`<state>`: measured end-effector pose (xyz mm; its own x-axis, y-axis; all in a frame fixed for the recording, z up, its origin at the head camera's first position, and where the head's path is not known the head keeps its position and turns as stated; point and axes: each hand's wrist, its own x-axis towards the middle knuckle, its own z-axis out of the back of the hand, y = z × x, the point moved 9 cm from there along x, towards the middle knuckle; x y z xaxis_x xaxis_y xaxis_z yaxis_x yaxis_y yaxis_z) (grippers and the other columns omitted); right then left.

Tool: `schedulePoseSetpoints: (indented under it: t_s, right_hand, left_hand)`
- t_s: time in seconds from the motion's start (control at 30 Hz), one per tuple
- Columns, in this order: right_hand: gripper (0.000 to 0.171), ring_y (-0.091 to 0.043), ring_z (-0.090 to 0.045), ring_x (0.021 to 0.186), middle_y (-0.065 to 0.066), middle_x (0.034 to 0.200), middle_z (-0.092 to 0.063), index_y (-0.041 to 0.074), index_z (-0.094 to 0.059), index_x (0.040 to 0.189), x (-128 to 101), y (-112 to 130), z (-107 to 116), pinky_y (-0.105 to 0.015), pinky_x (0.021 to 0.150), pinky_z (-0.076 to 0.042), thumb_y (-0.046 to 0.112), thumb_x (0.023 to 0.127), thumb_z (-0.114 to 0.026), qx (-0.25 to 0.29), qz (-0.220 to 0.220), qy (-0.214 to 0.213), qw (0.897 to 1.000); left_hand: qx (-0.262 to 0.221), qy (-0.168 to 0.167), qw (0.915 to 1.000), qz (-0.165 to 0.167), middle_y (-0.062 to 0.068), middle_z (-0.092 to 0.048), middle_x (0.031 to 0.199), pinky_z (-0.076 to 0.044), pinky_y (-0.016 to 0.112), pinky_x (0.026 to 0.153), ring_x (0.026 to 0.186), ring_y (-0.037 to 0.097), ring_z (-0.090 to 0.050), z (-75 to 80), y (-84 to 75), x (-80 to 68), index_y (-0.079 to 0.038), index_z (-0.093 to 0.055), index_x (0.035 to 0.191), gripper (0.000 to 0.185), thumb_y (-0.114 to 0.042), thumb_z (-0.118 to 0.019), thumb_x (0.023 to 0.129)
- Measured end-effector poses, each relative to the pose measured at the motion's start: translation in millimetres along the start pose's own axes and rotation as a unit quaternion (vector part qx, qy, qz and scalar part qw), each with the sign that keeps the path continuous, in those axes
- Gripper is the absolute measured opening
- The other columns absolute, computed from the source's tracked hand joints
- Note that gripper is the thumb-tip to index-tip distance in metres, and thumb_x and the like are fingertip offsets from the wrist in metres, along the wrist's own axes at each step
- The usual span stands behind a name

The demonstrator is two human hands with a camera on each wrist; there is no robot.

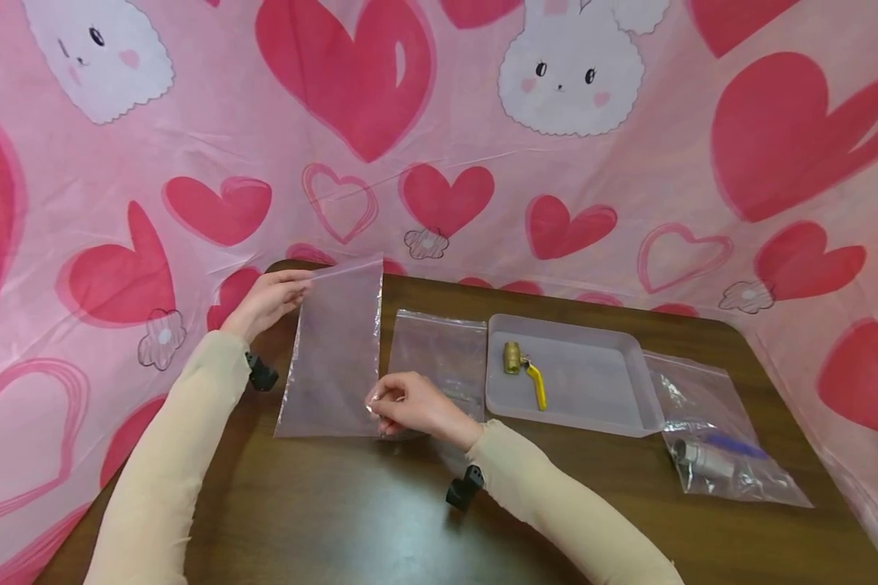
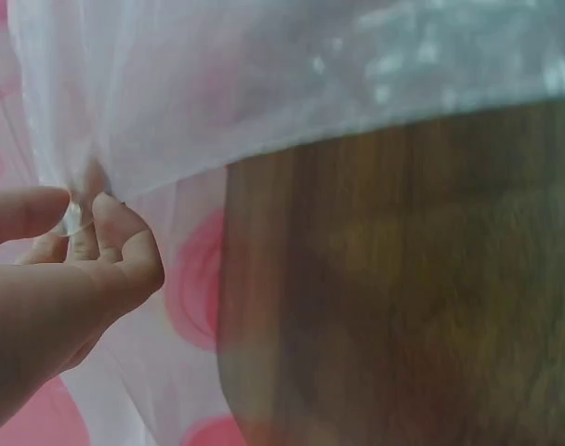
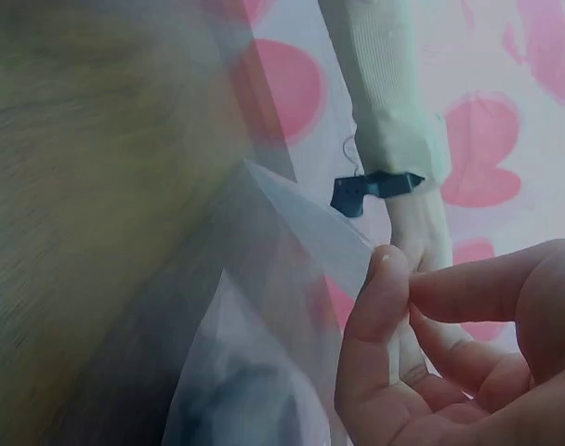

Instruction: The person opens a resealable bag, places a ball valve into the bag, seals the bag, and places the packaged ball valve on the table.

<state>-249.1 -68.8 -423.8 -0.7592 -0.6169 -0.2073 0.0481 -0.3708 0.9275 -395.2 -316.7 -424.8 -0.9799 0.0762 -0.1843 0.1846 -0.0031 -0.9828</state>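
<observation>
A clear, flat plastic bag [image 1: 332, 349] is held up off the table between both hands. My left hand [image 1: 272, 301] pinches it near the upper left corner; in the left wrist view the film [image 2: 199, 84] bunches between thumb and fingers. Lower down on the bag's right edge, my right hand [image 1: 419, 404] pinches it between thumb and index finger, as the right wrist view also shows at the bag's edge [image 3: 306, 228]. Behind that hand lies a second zip bag [image 1: 439, 341], partly covered, its contents hard to make out.
A translucent tray [image 1: 578, 419] right of the hands holds a brass ball valve [image 1: 512, 357] with a yellow lever. Beyond it lies a zip bag [image 1: 732, 475] with a metal fitting and something blue inside. A pink heart-patterned cloth [image 1: 483, 203] hangs behind the wooden table [image 1: 322, 512].
</observation>
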Motion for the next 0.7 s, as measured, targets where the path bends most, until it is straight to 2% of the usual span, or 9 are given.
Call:
schedulePoseSetpoints:
  t_s: [0.13, 0.23, 0.47, 0.7]
  right_hand:
    - [0.014, -0.008, -0.06, 0.06, -0.015, 0.079, -0.067, -0.004, -0.066, 0.1, -16, -6, 12, -0.034, 0.065, -0.061, 0.009, 0.096, -0.062, -0.004, 0.004, -0.003, 1.0]
    - [0.014, -0.008, -0.061, 0.063, -0.019, 0.082, -0.068, -0.004, -0.066, 0.099, -27, -10, 19, -0.038, 0.069, -0.062, 0.01, 0.096, -0.063, -0.005, 0.01, -0.006, 1.0]
    - [0.016, -0.01, -0.066, 0.068, -0.014, 0.083, -0.07, -0.004, -0.065, 0.099, -56, -25, 35, -0.039, 0.073, -0.062, 0.012, 0.096, -0.063, 0.008, 0.002, -0.006, 1.0]
    - [0.017, -0.008, -0.067, 0.069, -0.014, 0.085, -0.07, -0.006, -0.065, 0.101, -86, -46, 56, -0.034, 0.071, -0.062, 0.01, 0.097, -0.061, 0.012, -0.006, -0.008, 1.0]
  left_hand:
    - [-0.021, 0.027, 0.9993, -0.016, -0.015, -0.072, 0.087, -0.053, 0.014, 0.076, 0.082, 0.002, -0.061, -16.4, -7.6, -0.5, -0.027, -0.07, 0.099, 0.023, -0.01, -0.054, 0.101]
    - [-0.031, 0.042, 0.9982, -0.031, -0.013, -0.073, 0.085, -0.053, 0.015, 0.075, 0.079, 0.002, -0.063, -28.6, -12.8, -1.8, -0.027, -0.072, 0.094, 0.026, -0.008, -0.056, 0.1]
    - [0.018, 0.07, 0.9962, -0.049, -0.016, -0.072, 0.094, -0.054, 0.017, 0.081, 0.088, 0.001, -0.065, -57.0, -22.9, -10.2, -0.025, -0.069, 0.101, 0.016, -0.013, -0.058, 0.1]
    - [0.021, 0.115, 0.9906, -0.07, -0.011, -0.072, 0.096, -0.057, 0.02, 0.081, 0.089, 0.004, -0.068, -90.4, -35.3, -18.3, -0.019, -0.067, 0.108, 0.015, -0.011, -0.057, 0.1]
